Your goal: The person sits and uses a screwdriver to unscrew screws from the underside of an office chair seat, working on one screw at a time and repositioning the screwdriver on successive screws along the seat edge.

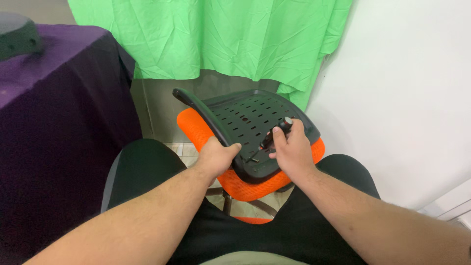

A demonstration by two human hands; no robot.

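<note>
A black perforated plastic panel point(245, 118) with a curved arm lies upside down on an orange mesh chair seat point(194, 127) in front of my knees. My left hand point(216, 157) grips the panel's near left edge, fingers curled over the rim. My right hand point(292, 149) is closed around a screwdriver point(277, 131) with a black and red handle, its tip pointing down at the panel's near side. A small dark screw point(254, 158) lies on the panel between my hands.
A table draped in dark purple cloth point(59, 98) stands at the left with a grey round object point(18, 35) on top. Green fabric point(221, 34) hangs behind the chair. A white wall point(407, 98) is close on the right. Tiled floor shows under the seat.
</note>
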